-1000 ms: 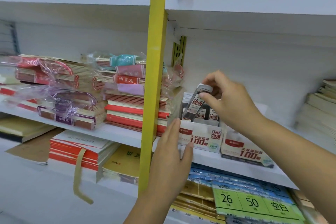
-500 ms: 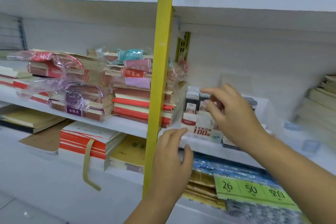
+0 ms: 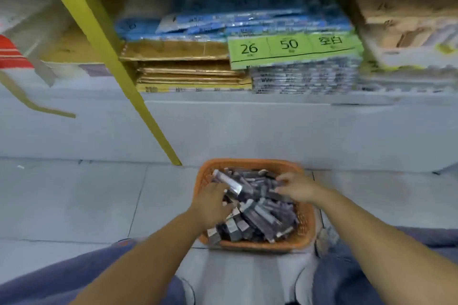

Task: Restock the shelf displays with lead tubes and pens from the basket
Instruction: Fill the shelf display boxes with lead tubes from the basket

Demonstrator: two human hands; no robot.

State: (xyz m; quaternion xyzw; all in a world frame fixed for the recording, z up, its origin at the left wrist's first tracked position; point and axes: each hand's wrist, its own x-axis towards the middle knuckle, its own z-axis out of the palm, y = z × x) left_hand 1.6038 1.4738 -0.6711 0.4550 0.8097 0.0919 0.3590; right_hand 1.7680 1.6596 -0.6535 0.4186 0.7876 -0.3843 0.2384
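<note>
Reaching with both hands into the orange basket [image 3: 307, 220], resting on the floor [image 3: 74, 193] below the bottom shelf [image 3: 247, 100]. Curling the left hand [image 3: 210, 205] down into the heap of lead tubes [image 3: 260, 215] beside one pale tube [image 3: 226, 182], gripping or merely touching, impossible to tell through the blur. Hovering the right hand [image 3: 296, 189] over the far side, spreading its fingers, holding nothing. Judging by a basket heaped nearly to its rim, leaving much of the restocking undone; seeing no pens, no displays.
</note>
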